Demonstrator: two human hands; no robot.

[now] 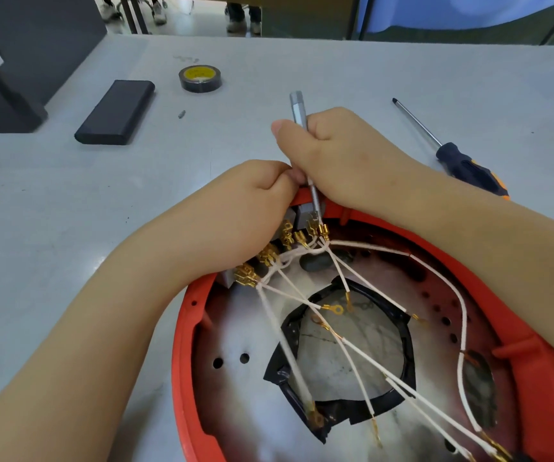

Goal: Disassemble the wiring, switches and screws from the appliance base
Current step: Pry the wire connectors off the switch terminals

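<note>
Wiring (305, 251) and grey switches (304, 215) are clustered at the far rim of the red appliance base (182, 361), which lies upturned on the grey table (52, 211) just in front of the person. A slim silver screwdriver (297, 108) is gripped in the right hand (342, 155), its tip set down among the brass terminals (315, 230). The left hand (245, 208) is curled over the switches at the rim, fingers pinched beside the shaft. White leads fan out across the base. Farther off lie a black-and-orange screwdriver (462, 165), a tape roll (200, 78) and a black case (115, 111)
</note>
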